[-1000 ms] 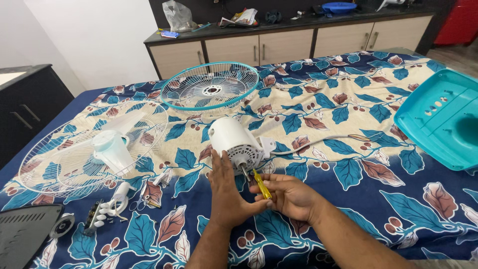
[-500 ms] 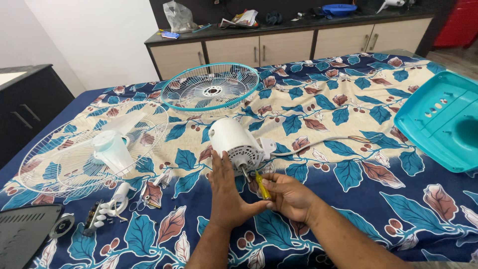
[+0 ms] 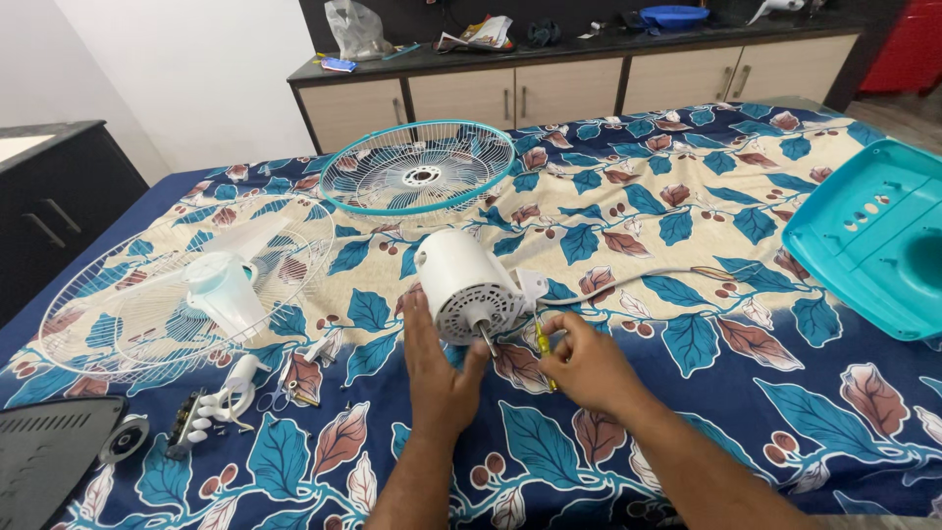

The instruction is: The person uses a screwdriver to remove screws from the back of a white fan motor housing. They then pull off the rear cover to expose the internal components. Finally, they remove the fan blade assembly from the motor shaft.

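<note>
A white fan motor (image 3: 464,284) lies on its side on a blue leaf-patterned bedsheet (image 3: 687,216), its metal shaft pointing toward me. My left hand (image 3: 439,371) rests flat against the motor's lower front, thumb by the shaft. My right hand (image 3: 586,365) holds a yellow-handled screwdriver (image 3: 543,345) just right of the shaft, close to the motor's white mounting bracket (image 3: 531,288). A white cable (image 3: 638,278) runs from the motor to the right.
A teal-rimmed fan grille (image 3: 420,179) lies behind the motor. At left a white grille (image 3: 118,314) carries a pale fan blade (image 3: 228,287). Small parts and a switch panel (image 3: 211,412) sit at lower left beside a dark cover (image 3: 49,456). A teal base (image 3: 873,236) lies right.
My hands and the screwdriver have barely shifted by the motor shaft. Nothing else has moved.
</note>
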